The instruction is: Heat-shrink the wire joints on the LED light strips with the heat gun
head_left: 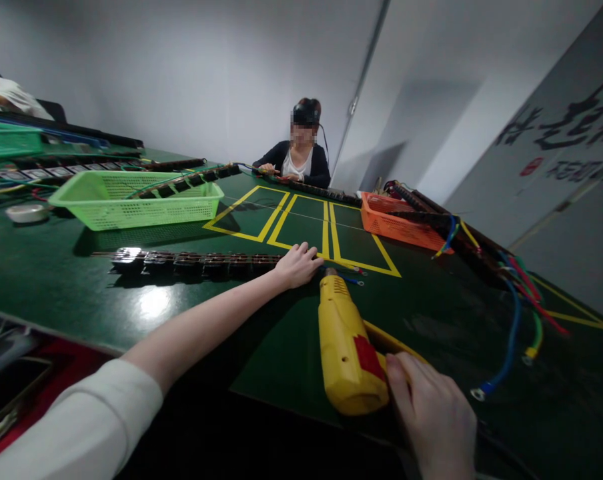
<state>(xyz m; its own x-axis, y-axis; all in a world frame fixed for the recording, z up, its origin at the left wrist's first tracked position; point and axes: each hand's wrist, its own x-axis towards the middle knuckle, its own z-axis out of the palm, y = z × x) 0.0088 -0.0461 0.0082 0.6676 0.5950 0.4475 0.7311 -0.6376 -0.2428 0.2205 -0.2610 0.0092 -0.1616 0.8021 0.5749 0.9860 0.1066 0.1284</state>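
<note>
A long black wired assembly lies across the green table. My left hand is closed around its right end, where short leads with ring terminals stick out. In my right hand is the handle of a yellow heat gun with a red label. The gun's metal nozzle points away from me, close to the leads just right of my left hand. No contact between nozzle and wires can be made out.
A light green basket holds part of another assembly. An orange basket stands right, beside dark assemblies with coloured cables. Yellow tape rectangles mark the table. One person sits opposite, another far left.
</note>
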